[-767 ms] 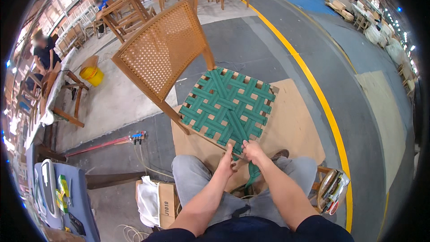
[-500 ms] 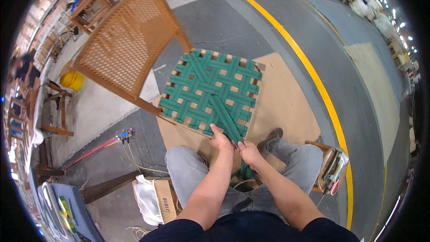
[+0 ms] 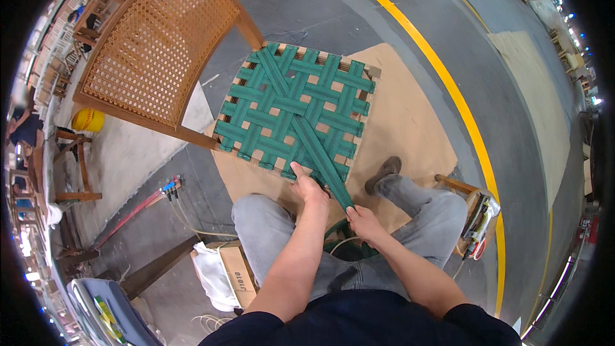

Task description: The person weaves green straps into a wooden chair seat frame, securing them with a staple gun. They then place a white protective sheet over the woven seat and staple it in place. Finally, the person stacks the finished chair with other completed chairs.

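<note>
A wooden chair [image 3: 186,129] with a woven cane back stands before me, turned so its back is at the upper left. Green webbing [image 3: 262,117] is woven across its seat in a lattice with square gaps. One loose green strap [image 3: 317,154] runs diagonally over the weave and past the near edge. My left hand [image 3: 311,189] grips that near edge, thumb on top, the other fingers mostly hidden beneath. Pinched in my right hand [image 3: 365,225] is the strap, stretched straight just off the seat. More green webbing hangs between my legs, partly hidden.
Brown cardboard [image 3: 410,122] lies under the chair. A stool with tools [image 3: 477,224] is by my right knee; a cardboard box with white cloth [image 3: 237,275] by my left. An air hose [image 3: 186,218] crosses the floor. A yellow bucket [image 3: 88,120] stands farther left.
My right hand has moved slightly right, away from my left, with the strap, and more of it shows between hand and seat. The whole view has shifted, with the chair now higher and farther left.
</note>
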A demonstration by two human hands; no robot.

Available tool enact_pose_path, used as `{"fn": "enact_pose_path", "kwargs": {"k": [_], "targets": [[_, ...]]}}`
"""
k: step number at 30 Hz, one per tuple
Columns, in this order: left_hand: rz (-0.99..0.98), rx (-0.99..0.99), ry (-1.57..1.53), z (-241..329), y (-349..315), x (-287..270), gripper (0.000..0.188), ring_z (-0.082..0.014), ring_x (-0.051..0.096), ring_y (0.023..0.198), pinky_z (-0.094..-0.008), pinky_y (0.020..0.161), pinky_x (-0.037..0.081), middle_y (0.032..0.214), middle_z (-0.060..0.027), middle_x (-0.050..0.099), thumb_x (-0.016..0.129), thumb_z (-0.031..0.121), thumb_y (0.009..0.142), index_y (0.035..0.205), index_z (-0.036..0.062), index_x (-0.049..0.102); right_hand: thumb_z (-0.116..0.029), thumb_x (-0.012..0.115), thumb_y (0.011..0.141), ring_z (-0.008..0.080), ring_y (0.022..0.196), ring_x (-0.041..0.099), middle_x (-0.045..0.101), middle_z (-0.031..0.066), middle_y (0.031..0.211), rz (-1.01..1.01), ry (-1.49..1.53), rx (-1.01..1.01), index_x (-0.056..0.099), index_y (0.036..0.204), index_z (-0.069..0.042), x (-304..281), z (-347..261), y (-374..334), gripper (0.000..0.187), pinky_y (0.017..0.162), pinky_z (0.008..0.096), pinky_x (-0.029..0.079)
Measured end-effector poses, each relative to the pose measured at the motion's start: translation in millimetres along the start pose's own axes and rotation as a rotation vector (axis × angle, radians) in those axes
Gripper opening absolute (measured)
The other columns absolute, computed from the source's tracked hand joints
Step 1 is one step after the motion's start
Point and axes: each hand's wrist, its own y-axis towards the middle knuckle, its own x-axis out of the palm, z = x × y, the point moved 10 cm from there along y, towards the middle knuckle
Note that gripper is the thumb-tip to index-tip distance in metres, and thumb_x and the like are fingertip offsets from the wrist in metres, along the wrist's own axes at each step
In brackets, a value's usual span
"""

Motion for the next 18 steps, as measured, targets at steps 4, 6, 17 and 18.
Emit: {"fn": "enact_pose_path", "kwargs": {"k": [4,6,17,18], "targets": [[-0.009,-0.016,-0.037,4.9,-1.8,-2.6,0.090,-0.0370,0.054,0.136,-0.0539,0.108,0.053,0.160,-0.0190,0.043,0.069,0.055,0.100,0.159,0.0020,0.026,-0.033,0.047,0.115,0.0083,0.058,0.040,0.047,-0.0043,0.068,-0.018,-0.036,-0.032,0.055,0.088,-0.009,12.5,5.2,5.7,0.036,0.052,0.0302,0.033],[0.002,-0.005,-0.019,7.0,-7.2,-1.3,0.091,-0.0374,0.054,0.137,-0.0550,0.109,0.053,0.161,-0.0187,0.043,0.069,0.056,0.100,0.160,0.0023,0.025,-0.032,0.047,0.115,0.0086,0.058,0.040,0.047,-0.0045,0.068,0.004,-0.088,-0.078,0.055,0.088,-0.009,11.9,9.4,10.3,0.037,0.052,0.0307,0.034],[-0.018,-0.044,0.061,15.3,-24.1,-1.2,0.086,-0.0350,0.058,0.128,-0.0599,0.091,0.055,0.153,-0.0129,0.050,0.073,0.059,0.096,0.156,0.0121,0.033,-0.038,0.046,0.112,0.0498,0.104,0.066,0.070,0.0281,0.100,0.103,-0.499,-0.186,0.064,0.107,-0.001,11.8,1.7,33.0,0.041,0.089,0.0556,0.050],[-0.128,-0.089,0.181,14.0,-18.2,-4.9,0.086,-0.0335,0.059,0.124,-0.0579,0.088,0.054,0.149,-0.0119,0.052,0.074,0.058,0.095,0.156,0.0125,0.034,-0.038,0.046,0.112,0.0511,0.108,0.064,0.070,0.0292,0.105,0.080,-0.511,-0.175,0.064,0.110,-0.002,15.0,-3.5,31.6,0.041,0.091,0.0566,0.050]]}}
